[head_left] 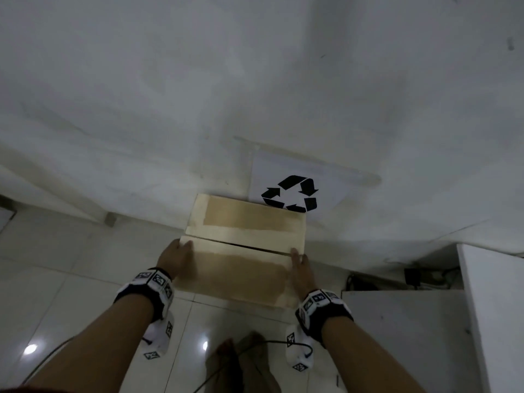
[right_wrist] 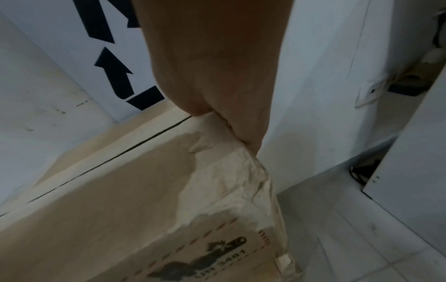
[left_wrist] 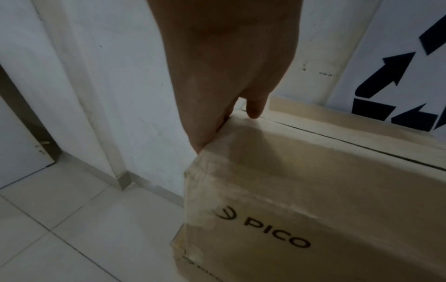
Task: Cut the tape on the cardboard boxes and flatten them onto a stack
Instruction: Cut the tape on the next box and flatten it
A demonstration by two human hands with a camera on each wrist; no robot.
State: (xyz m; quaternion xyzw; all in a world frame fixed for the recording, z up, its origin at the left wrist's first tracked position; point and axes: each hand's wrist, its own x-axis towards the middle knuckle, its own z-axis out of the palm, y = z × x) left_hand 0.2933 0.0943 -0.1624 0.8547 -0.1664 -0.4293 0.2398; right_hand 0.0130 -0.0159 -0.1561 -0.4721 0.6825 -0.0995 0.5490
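I hold a brown cardboard box (head_left: 241,265) in front of me, close to the wall. Its top flaps meet at a dark seam (head_left: 238,245). My left hand (head_left: 180,252) grips the left end, thumb on top and fingers down the side. At the right end my right hand (head_left: 299,260) grips the same way. In the left wrist view the left hand (left_wrist: 217,122) clamps the box (left_wrist: 313,190) at a corner above the "PICO" print. The right wrist view shows the right hand (right_wrist: 229,124) on the box (right_wrist: 108,200), by wrinkled clear tape (right_wrist: 241,181).
A white sheet with a black recycling symbol (head_left: 292,194) is fixed to the wall just behind the box. A white cabinet (head_left: 496,307) stands at the right, with cables (head_left: 411,276) behind it. A door (left_wrist: 19,143) is at the far left. My feet (head_left: 241,358) stand on white tiles.
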